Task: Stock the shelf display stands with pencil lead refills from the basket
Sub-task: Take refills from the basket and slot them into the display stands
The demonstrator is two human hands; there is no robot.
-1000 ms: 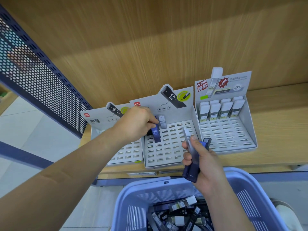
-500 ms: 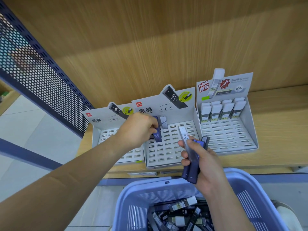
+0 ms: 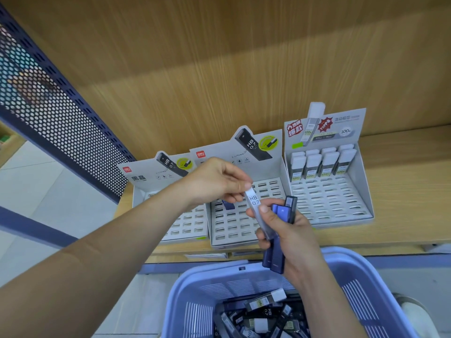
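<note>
0.5 s ago: left hand was at the back rows of the middle display stand, seating a dark blue refill.

now: left hand (image 3: 214, 184) has let that piece go and drawn back over the front half of the middle display stand (image 3: 234, 228). the seated blue refill (image 3: 228, 205) stands upright in a back slot of the stand, partly hidden under the left hand. i cannot tell whether anything else stands beside it.

left fingers (image 3: 247, 185) now pinch the top end of the clear refill (image 3: 255, 203) marked hb 0.7. its lower end is not yet free: the right hand (image 3: 295, 230), just in front of the stand, presses it with the thumb. the other right fingers are curled round a bundle of dark blue refills (image 3: 277, 242).

meaning: 1 placement done, and the next piece is at handover. judged next step: right thumb releases, left hand carries the clear refill to a free slot in the stand.

stock: most slots of the stand are open. the basket (image 3: 210, 276), below and in front of the stand, holds many loose refills, so the task looks early. the right stand (image 3: 327, 206), just beside the middle one, holds 2 rows of white-capped refills.
</note>
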